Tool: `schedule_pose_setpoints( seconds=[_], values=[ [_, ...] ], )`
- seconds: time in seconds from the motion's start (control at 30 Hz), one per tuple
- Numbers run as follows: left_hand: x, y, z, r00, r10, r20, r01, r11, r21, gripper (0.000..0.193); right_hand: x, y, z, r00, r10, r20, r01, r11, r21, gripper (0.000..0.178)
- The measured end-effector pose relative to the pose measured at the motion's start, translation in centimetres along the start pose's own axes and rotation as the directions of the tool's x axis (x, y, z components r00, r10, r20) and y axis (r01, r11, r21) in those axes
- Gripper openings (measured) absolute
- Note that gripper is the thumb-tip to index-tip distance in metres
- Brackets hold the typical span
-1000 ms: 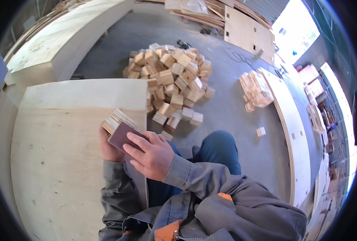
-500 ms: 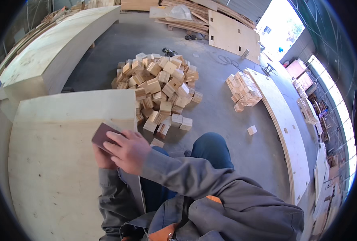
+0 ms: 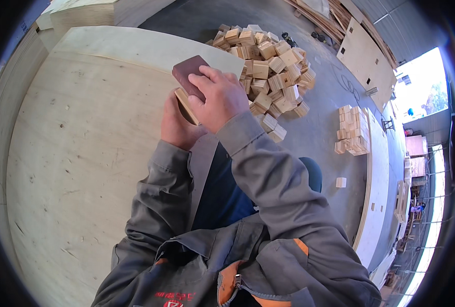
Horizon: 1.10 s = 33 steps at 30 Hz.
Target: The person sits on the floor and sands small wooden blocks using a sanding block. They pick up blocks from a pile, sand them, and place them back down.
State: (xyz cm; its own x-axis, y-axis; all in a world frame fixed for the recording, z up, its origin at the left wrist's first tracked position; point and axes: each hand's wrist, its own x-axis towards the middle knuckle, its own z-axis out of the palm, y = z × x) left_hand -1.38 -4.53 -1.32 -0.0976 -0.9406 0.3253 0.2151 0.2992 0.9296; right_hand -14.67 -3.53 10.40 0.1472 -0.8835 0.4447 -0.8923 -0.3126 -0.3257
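My right hand [image 3: 219, 97] grips a dark reddish-brown sanding block [image 3: 189, 71] and presses it against a small wooden block [image 3: 186, 106]. My left hand [image 3: 175, 125] holds that wooden block from below; only its pale edge shows between the two hands. Both hands are over the right edge of a large plywood sheet [image 3: 84, 153] that lies in front of me. My grey sleeves come up from the lower edge.
A big heap of small wooden blocks [image 3: 265, 66] lies on the concrete floor beyond my hands. A neater stack of blocks [image 3: 352, 130] stands to the right, with one loose block [image 3: 341, 182] near it. Long boards [image 3: 378, 194] run along the right side.
Both hands with the sanding block and wooden block have shifted up and left over the plywood sheet. The view has tilted, so the heap of blocks now sits higher.
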Motion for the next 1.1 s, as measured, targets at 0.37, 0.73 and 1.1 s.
schedule_pose_setpoints(
  seconds=[0.37, 0.73, 1.1],
  values=[
    [0.1, 1.1, 0.5, 0.998, 0.055, -0.028, -0.053, 0.996, 0.073, 0.089, -11.4, -0.3, -6.1, 0.991, -0.130, 0.008, 0.130, 0.991, 0.038, 0.057],
    [0.2, 0.5, 0.3, 0.997, 0.061, -0.051, -0.051, 0.982, 0.185, 0.085, 1.0, 4.6, -0.9, 0.999, 0.006, -0.038, -0.004, 0.999, 0.046, 0.050],
    [0.1, 0.8, 0.0, 0.994, 0.087, -0.060, -0.068, 0.961, 0.270, 0.082, -11.1, 0.6, -6.1, 0.992, -0.124, -0.033, 0.125, 0.992, 0.020, 0.053]
  ],
)
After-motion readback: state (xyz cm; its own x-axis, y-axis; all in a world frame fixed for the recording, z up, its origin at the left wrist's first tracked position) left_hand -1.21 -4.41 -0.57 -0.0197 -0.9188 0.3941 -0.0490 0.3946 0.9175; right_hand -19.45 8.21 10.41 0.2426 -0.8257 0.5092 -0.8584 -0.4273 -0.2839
